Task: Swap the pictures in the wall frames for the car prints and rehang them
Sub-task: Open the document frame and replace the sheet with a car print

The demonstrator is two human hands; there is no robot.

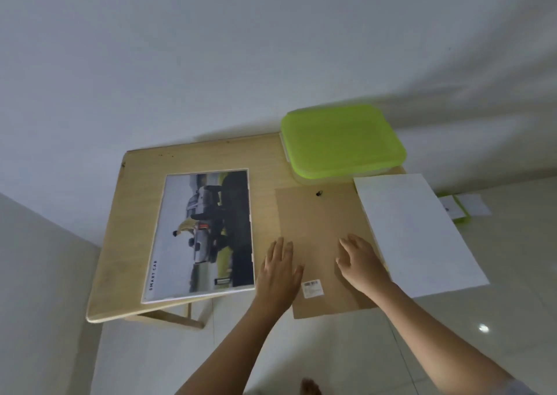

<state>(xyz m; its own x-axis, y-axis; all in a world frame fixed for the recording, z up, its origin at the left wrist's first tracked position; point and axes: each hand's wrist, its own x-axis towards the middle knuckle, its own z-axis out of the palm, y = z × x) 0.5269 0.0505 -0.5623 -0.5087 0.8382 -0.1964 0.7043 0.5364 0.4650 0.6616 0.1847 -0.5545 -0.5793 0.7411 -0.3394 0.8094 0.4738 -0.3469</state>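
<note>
Lower centre, the backing board [319, 228] is touched by the flat left hand [278, 269] and right hand [361, 263]; its front is hidden.

We see a lime-lidded box [343, 144] on the desk's [135, 213] far right corner, a small green item [459, 220] on the floor [331, 349] beyond.

A framed car print [205, 231] lies at the left of the tabletop [135, 213]. To its right a backing board [316, 222] overhangs the near edge, with a paper sheet [416, 231] overlapping its right side. A lidded box [340, 141] sits behind them. The left hand [278, 269] and right hand [360, 263] rest on the board.
</note>
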